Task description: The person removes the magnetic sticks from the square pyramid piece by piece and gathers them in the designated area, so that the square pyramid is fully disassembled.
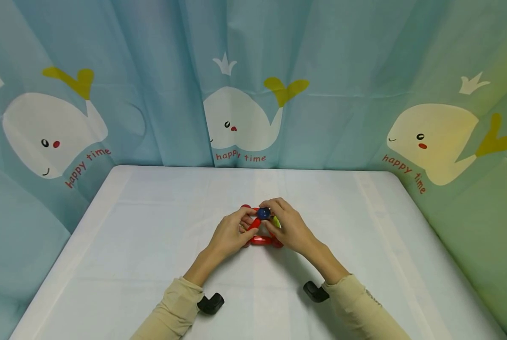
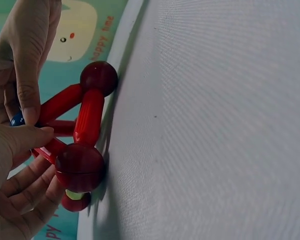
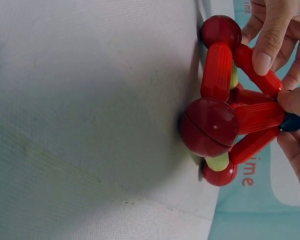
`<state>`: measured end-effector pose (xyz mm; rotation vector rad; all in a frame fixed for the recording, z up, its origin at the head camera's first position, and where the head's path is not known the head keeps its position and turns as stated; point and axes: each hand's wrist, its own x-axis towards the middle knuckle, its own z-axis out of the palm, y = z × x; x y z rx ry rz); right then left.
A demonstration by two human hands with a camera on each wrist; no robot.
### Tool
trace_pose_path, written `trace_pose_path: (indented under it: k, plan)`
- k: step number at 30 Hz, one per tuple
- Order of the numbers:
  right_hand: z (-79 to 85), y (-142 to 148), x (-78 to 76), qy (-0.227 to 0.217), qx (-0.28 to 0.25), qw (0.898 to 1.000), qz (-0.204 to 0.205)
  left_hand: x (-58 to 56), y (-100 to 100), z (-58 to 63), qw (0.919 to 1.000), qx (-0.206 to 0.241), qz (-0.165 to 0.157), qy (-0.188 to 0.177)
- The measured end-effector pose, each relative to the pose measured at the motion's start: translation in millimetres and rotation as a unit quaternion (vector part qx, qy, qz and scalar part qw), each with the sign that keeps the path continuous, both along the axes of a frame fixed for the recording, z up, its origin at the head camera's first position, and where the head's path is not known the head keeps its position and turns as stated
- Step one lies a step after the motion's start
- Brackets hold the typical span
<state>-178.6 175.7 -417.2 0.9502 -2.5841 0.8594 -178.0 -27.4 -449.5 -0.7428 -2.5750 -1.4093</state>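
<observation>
A pyramid-like toy frame of red rods (image 3: 217, 72) and dark red balls (image 3: 208, 127) stands on the table, with a blue ball (image 1: 264, 213) at its peak. Yellow-green rods (image 3: 218, 162) show low in the frame, partly hidden behind the red balls. My left hand (image 1: 229, 234) pinches a sloping red rod (image 3: 260, 72), thumb on its near side. From the other side my right hand (image 1: 292, 227) pinches the blue ball between thumb and fingers, where the sloping rods meet. Its fingers cover part of the ball in the right wrist view.
The white table (image 1: 160, 203) stretches out around the toy frame. Behind and beside it hangs a blue-green curtain (image 1: 342, 56) printed with whales. Black wrist pieces (image 1: 211, 303) stick out by both sleeves, above the tabletop.
</observation>
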Motion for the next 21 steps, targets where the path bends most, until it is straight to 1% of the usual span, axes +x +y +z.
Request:
trace_pose_path:
  k: [9, 16, 21]
  plan:
    - [0.4, 0.4, 0.2, 0.013, 0.004, 1.0, 0.004, 0.3, 0.5, -0.7, 1.0, -0.003, 0.004, -0.001]
    - [-0.3, 0.7, -1.1, 0.019, 0.017, 1.0, 0.007, 0.9, 0.4, -1.4, 1.0, -0.002, 0.001, -0.003]
    - [-1.3, 1.4, -1.1, 0.02, 0.016, 1.0, 0.009, 1.2, 0.2, -1.8, 1.0, 0.0, 0.002, -0.004]
